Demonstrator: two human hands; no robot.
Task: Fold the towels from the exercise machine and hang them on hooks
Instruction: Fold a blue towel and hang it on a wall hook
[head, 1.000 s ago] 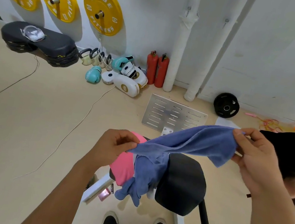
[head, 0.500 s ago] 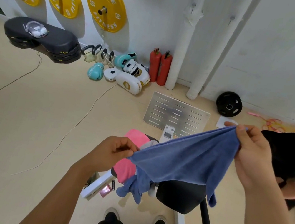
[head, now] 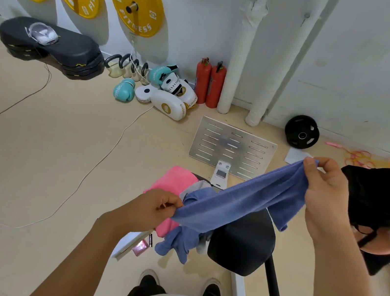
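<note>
Since half-second ago, blue towel (head: 244,202) bunches from spread sheet into narrow band. Left hand (head: 152,210) pinches low end at 8 o'clock; right hand (head: 322,195) pinches high end at 2 o'clock, above black seat pad (head: 242,246). Pink towel (head: 175,180) waits on machine.

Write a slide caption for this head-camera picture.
Both hands, left hand and right hand, stretch a blue towel above the exercise machine.

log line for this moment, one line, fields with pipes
step: folding | left hand pinches one end of blue towel | right hand pinches other end, higher | pink towel on machine | hooks: unseen
</note>
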